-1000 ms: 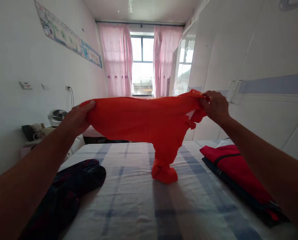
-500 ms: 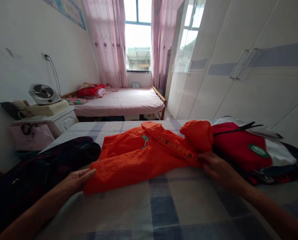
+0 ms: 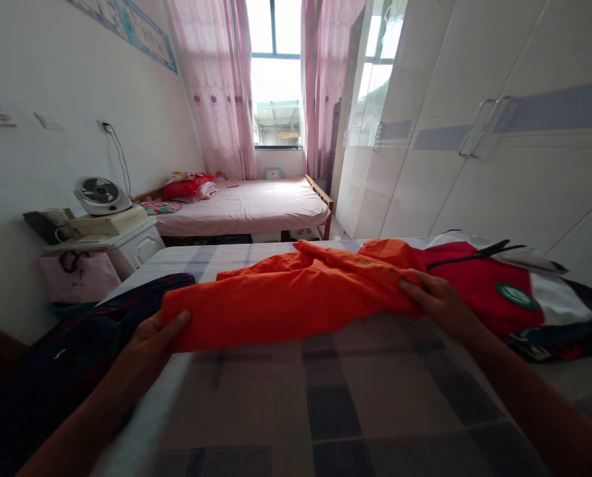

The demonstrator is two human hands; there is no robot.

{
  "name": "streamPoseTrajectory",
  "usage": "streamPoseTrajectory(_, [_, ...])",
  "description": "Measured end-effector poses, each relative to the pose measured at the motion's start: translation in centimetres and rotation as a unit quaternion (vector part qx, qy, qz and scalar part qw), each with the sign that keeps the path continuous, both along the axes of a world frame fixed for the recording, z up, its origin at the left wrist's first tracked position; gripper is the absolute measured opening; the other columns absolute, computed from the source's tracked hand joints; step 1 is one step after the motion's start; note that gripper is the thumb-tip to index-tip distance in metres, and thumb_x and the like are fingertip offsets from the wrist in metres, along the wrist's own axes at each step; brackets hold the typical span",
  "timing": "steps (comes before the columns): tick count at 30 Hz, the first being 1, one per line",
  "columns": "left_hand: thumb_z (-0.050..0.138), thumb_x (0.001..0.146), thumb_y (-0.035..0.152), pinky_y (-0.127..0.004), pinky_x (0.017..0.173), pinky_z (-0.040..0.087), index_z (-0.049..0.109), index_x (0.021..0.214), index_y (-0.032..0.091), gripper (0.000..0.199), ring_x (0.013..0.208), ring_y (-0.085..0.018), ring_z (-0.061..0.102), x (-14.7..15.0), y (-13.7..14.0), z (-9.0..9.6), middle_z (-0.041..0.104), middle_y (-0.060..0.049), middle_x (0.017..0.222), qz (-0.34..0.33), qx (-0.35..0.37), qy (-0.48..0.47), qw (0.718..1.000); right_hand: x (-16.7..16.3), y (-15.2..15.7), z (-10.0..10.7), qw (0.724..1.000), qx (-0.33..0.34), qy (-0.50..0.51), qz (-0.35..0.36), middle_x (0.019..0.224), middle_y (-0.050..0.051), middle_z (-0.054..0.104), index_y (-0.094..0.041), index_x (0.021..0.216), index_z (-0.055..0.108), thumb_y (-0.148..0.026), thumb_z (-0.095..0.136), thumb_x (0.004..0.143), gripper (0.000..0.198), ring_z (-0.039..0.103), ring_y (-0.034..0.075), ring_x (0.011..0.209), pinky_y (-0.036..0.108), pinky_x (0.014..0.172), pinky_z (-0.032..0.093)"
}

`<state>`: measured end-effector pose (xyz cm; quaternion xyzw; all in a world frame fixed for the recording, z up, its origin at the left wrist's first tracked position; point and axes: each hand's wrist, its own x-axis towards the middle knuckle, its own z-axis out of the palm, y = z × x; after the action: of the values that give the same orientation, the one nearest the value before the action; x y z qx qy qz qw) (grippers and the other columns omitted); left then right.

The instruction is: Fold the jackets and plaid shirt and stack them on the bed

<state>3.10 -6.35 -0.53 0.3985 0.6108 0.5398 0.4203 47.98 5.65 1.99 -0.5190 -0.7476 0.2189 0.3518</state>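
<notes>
An orange jacket-like garment [image 3: 276, 301] stretches between my two hands, its near edge raised off the checked bedsheet [image 3: 276, 397]. My left hand [image 3: 159, 331] pinches its left end, thumb on the near face and fingers behind. At the right end, my right hand [image 3: 432, 298] is closed on the cloth near the bunched part. The green mark and most of the printed strip on the garment are hidden by the lifted fold. Just beyond my right hand lies a pile of folded clothes with a red and white garment [image 3: 494, 285] on top.
Dark clothing [image 3: 77, 351] lies left of my left hand. A small fan [image 3: 102, 193] stands on a box on the white bedside cabinet [image 3: 137, 248]. Behind are a second bed [image 3: 256, 205] and a window; a white wardrobe [image 3: 475, 185] lines the right side.
Both hands have raised the near edge of the orange garment, and it now folds up over the front. The green mark has gone out of sight. My view has shifted slightly.
</notes>
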Motion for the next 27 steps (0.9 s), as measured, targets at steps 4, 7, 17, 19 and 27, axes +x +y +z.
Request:
streamPoseTrajectory(4, [0.066,0.075,0.05,-0.033,0.079,0.057,0.067,0.113,0.022,0.048,0.092,-0.026,0.069,-0.3,-1.6,-0.8,0.073,-0.004,0.104,-0.077,-0.087,0.032,0.993,3.8,-3.4,-1.0,0.989,-0.136,-0.033,0.041,0.094,0.005,0.07,-0.019,0.095,0.067,-0.055,0.05,0.082,0.042,0.063,0.025,0.089,0.03,0.074,0.052])
streamPoseTrajectory(7, [0.065,0.076,0.051,-0.035,0.086,0.055,0.069,0.111,0.022,0.046,0.103,-0.028,0.065,0.6,-2.5,-2.1,0.071,-0.005,0.11,-0.119,-0.141,0.086,0.979,4.1,-5.5,-3.1,0.982,-0.16,-0.098,0.033,0.107,0.008,0.069,-0.02,0.107,0.066,-0.055,0.05,0.082,0.047,0.063,0.027,0.099,0.033,0.082,0.05])
streamPoseTrajectory(17, [0.067,0.071,0.047,-0.033,0.081,0.055,0.057,0.12,0.02,0.057,0.106,-0.029,0.063,1.3,-4.6,-3.4,0.067,-0.009,0.117,-0.042,-0.131,0.14,0.981,0.0,-5.4,-3.8,0.98,-0.067,-0.177,-0.065,0.084,0.004,0.072,-0.022,0.086,0.065,-0.034,0.037,0.085,0.03,0.067,0.02,0.076,0.027,0.069,0.045])
streamPoseTrajectory(19, [0.067,0.068,0.047,-0.032,0.084,0.054,0.057,0.119,0.02,0.058,0.108,-0.03,0.062,1.0,-5.0,-4.0,0.066,-0.008,0.118,-0.038,-0.109,0.199,0.973,0.4,-4.9,-4.2,0.979,-0.066,-0.18,-0.069,0.084,0.004,0.072,-0.022,0.085,0.064,-0.034,0.038,0.084,0.028,0.067,0.02,0.077,0.027,0.068,0.045])
streamPoseTrajectory(27, [0.059,0.07,0.052,-0.032,0.082,0.053,0.061,0.118,0.025,0.055,0.099,-0.029,0.066,-0.6,-5.4,-3.6,0.07,-0.006,0.108,-0.081,-0.112,0.41,0.902,-0.7,-4.9,-3.7,0.96,0.015,-0.276,-0.042,0.089,0.007,0.07,-0.022,0.093,0.062,-0.033,0.04,0.089,0.025,0.066,0.022,0.077,0.031,0.068,0.047])
